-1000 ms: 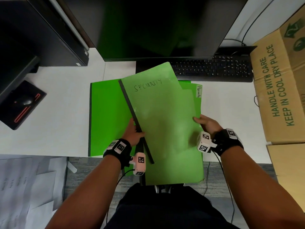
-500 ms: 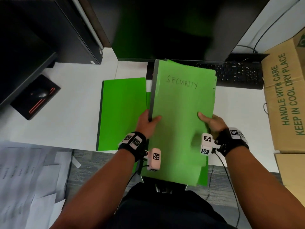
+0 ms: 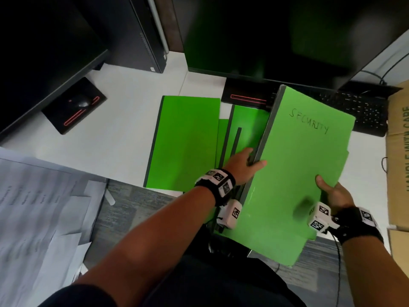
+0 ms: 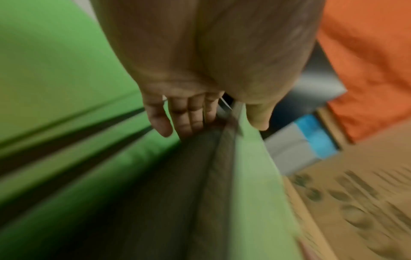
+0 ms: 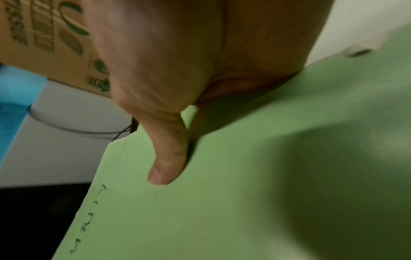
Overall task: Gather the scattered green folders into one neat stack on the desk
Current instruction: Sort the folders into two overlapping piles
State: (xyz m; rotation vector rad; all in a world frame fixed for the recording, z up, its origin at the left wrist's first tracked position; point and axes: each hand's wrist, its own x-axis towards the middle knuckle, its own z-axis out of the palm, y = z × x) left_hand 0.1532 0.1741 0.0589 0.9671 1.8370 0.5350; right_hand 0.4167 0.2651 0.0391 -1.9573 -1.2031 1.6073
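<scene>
Green card fills the right half of the head view: the folder marked SECURITY (image 3: 294, 173) is lifted off the white tabletop (image 3: 106, 140) and tilted, its grey spine edge toward the left. The left hand (image 3: 242, 167) grips that spine edge, thumb lying over the front cover, while the fingers (image 4: 189, 121) lie nearly straight and close together against the back. The right hand (image 3: 334, 196) pinches the folder's right edge: its thumb (image 5: 169, 158) presses flat on the front cover; the other fingers are hidden behind the card, so how they lie cannot be told. Further green folders lie flat on the tabletop at centre frame, one large folder (image 3: 186, 142) to the left and a second folder (image 3: 245, 127) partly under the lifted one. Along the right edge of the frame stands a cardboard box (image 3: 398, 151).
</scene>
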